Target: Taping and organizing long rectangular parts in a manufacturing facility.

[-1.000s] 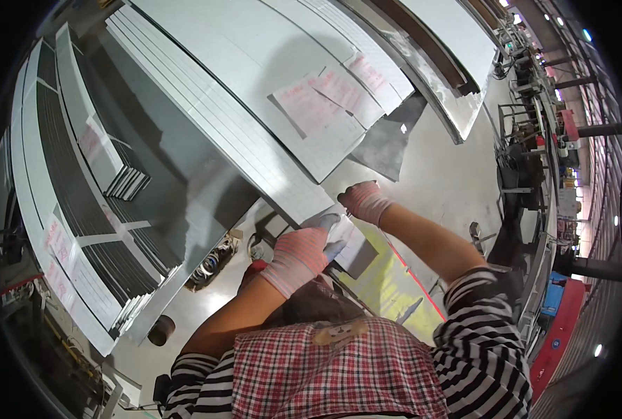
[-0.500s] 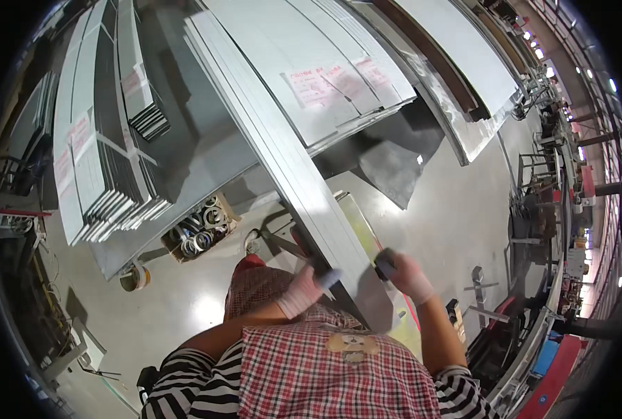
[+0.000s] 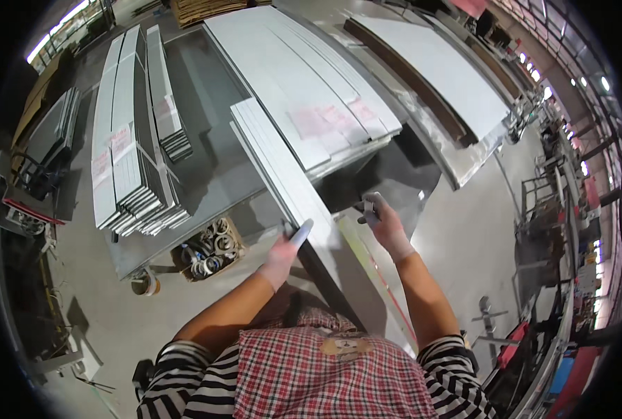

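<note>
A narrow stack of long white panels (image 3: 290,171) runs diagonally from the table toward my waist. On its left edge lies my left hand (image 3: 281,257) in a pale glove with grey fingertips. The thumb rests along the top face, and the fingers bend down over the side, partly hidden. My right hand (image 3: 386,227), gloved alike, is raised just right of the stack. Its fingers are apart and half curled, and I see nothing in them. Beyond lies a wide pile of white panels (image 3: 276,66) with pinkish labels on its near end.
Strapped panel bundles (image 3: 126,157) lie on the grey table (image 3: 206,91) at the left. A box of ring-shaped parts (image 3: 213,248) and a small bucket (image 3: 145,283) stand below its edge. Another table with a white sheet (image 3: 440,70) is at the far right. A metal stand (image 3: 487,314) is at my right.
The narrow stack's far end has come nearer to me. Both hands have moved forward, away from my body; the right one has risen off the stack's edge. My view has shifted too.
</note>
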